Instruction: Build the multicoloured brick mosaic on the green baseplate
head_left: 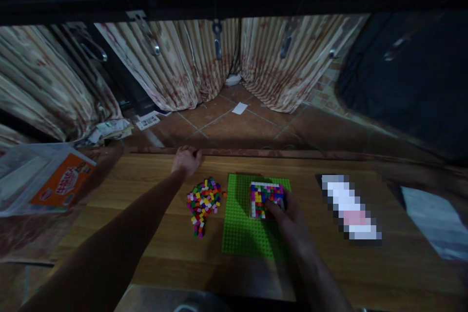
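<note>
On the wooden table (146, 253) lies a green studded baseplate (241, 234). A squarish structure of small toy bricks (261, 200), many-coloured inside with a white border on its far and left sides, stands on the baseplate. My right hand (290, 212) grips it from the right, the thumb over its top and the other fingers mostly hidden along its side. At the far table edge rests my left hand (187, 160), fingers curled; what they hold, if anything, is hidden. Nearer me and to its right lies a loose pile of small coloured bricks (204, 200).
An orange brick (224, 194) lies by the baseplate's left edge. On the table's right is a pixelated phone-like object (351, 209); farther right, a pale sheet (437, 222). A clear plastic box (32, 175) with an orange label stands left. Striped curtains (197, 63) hang beyond.
</note>
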A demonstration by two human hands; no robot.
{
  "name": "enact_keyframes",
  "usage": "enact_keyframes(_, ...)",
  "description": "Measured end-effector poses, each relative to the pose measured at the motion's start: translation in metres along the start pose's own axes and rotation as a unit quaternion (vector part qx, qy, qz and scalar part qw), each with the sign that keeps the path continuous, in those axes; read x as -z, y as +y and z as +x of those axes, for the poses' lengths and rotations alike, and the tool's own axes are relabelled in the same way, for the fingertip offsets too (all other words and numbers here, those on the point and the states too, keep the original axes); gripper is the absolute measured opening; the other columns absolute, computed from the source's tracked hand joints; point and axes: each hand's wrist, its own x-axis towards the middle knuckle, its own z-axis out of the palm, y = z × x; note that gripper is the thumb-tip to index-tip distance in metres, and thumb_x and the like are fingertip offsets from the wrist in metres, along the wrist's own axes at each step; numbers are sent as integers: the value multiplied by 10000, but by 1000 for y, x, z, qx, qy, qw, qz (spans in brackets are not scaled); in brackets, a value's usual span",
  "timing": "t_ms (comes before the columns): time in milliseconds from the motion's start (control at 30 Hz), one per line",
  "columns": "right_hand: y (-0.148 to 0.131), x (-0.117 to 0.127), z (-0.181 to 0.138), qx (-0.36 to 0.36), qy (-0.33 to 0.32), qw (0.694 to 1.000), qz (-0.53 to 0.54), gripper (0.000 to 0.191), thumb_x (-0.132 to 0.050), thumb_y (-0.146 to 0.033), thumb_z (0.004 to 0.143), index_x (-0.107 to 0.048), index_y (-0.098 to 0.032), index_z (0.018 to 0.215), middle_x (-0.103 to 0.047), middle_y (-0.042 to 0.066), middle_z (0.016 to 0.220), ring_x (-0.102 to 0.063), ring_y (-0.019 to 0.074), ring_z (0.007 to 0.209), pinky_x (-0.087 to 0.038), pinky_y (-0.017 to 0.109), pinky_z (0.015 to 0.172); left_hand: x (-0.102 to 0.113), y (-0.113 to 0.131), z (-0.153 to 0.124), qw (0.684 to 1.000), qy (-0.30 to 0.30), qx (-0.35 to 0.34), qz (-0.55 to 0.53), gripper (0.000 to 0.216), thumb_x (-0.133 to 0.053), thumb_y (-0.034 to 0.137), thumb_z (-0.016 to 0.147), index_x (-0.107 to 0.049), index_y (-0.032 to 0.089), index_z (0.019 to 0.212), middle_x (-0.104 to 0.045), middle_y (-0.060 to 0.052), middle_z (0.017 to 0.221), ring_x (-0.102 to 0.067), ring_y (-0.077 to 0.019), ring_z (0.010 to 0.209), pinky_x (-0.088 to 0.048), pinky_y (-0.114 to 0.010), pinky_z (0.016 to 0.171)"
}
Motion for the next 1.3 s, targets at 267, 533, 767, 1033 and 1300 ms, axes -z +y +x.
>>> enact_keyframes(267,-6,0,1,-10,16,1000,4,667,-699,-530,681,-619,-201,1256,-719,104,1117,-668,325,1017,-503,476,925,0,1,0,1000,0,5,17,378,-382,383,936,-691,178,860,-704,-136,980,-603,-291,1042,-423,-422,1012)
enact_keyframes(533,-9,-5,-34,177,133,972,-75,494,-635,-454,851,-600,-214,1282,-627,125,1276,-571,311,1192,-458,486,1006,-2,1,-1,1000,6,10,21,368,-402,371,935,-708,172,893,-704,-134,993,-603,-289,1036,-433,-414,1007)
enact_keyframes(767,-29,-63,-72,401,-13,902,-156,181,-516,-212,966,-677,-228,1047,-730,52,967,-660,223,904,-493,376,829,0,3,-3,1000,4,10,23,356,-414,358,941,-710,174,869,-704,-127,969,-601,-277,1033,-446,-398,995)
enact_keyframes(1033,-45,-116,-60,340,-77,897,-273,185,-590,-160,894,-700,-191,1040,-709,98,1002,-634,260,907,-493,389,840,0,3,-3,1000,12,22,18,353,-425,361,935,-722,176,889,-703,-121,980,-601,-277,1039,-447,-399,1001)
enact_keyframes(1300,-39,-139,-46,258,-74,909,-321,67,-641,-216,871,-701,-200,895,-682,107,967,-617,277,927,-486,397,842,-1,3,-4,1000,17,17,13,362,-423,364,936,-720,164,887,-702,-132,972,-605,-275,1029,-440,-397,1010)
